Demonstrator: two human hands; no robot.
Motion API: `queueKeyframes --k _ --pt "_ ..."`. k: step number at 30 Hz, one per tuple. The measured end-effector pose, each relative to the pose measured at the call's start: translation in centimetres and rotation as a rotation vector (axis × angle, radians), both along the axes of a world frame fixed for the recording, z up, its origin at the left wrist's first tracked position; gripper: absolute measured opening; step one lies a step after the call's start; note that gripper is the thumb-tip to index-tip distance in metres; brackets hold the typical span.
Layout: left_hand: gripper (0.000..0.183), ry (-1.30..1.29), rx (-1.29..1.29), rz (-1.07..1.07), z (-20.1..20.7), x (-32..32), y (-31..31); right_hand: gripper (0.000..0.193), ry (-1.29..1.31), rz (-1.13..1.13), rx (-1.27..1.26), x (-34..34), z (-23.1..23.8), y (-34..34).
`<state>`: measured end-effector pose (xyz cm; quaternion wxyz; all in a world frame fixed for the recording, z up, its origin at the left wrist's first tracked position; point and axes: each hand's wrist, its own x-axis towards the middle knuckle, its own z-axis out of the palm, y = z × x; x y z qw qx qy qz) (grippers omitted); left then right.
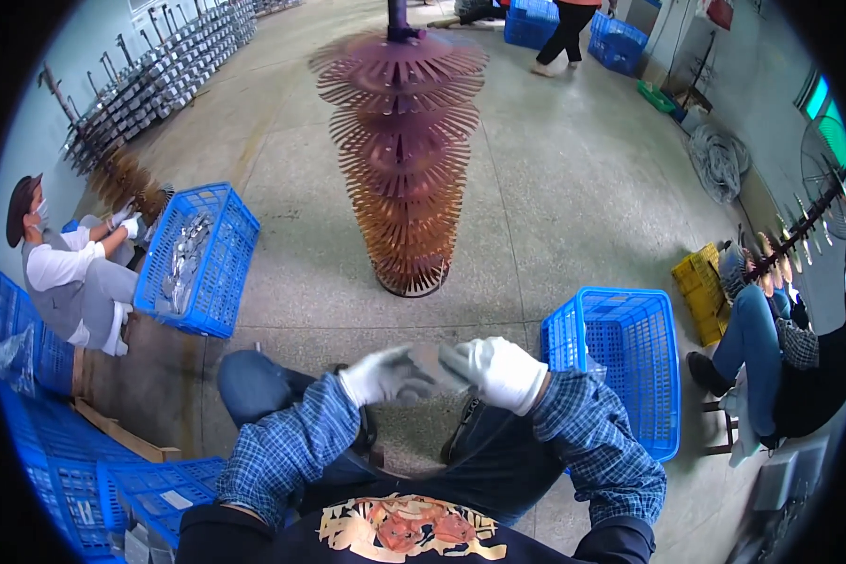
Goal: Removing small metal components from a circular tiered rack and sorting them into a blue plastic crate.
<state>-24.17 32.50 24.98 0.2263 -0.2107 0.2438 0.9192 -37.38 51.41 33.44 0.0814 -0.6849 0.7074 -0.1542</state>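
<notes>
My left hand (387, 376) and my right hand (500, 372), both in white gloves with grey fingers, meet in front of my lap. Between their closed fingertips is a small flat grey piece (427, 359), partly hidden and too blurred to name exactly. Beyond them stands a tall rack (402, 179) of stacked slotted discs, purple above and coppery below. To the right of my right hand is a blue plastic crate (669, 376), with a little pale material inside its near left side.
At left, a seated person (61, 263) works beside a blue crate (218, 305) of silvery metal pieces. Another person (752, 348) sits at right near a yellow crate (700, 296). Blue crates (61, 470) crowd my lower left. Stacked metal parts (164, 85) line the left wall.
</notes>
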Motion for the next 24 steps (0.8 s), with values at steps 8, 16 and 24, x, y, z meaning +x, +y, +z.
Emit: queueKeyframes --k 8,16,24 --pt "0.050 -0.655 -0.265 -0.859 -0.3 -4.9 7.5 0.025 -0.163 -0.479 -0.153 -14.2 -7.6 0.3" --pt "0.043 -0.295 -0.580 -1.129 -15.3 -4.7 -6.5 0.030 -0.770 -0.802 -0.005 -19.7 -14.6 -4.6" --pt "0.038 0.199 -0.904 -1.156 -22.2 -4.7 1.0 0.036 -1.155 -0.872 0.169 -21.4 -23.7 -4.3"
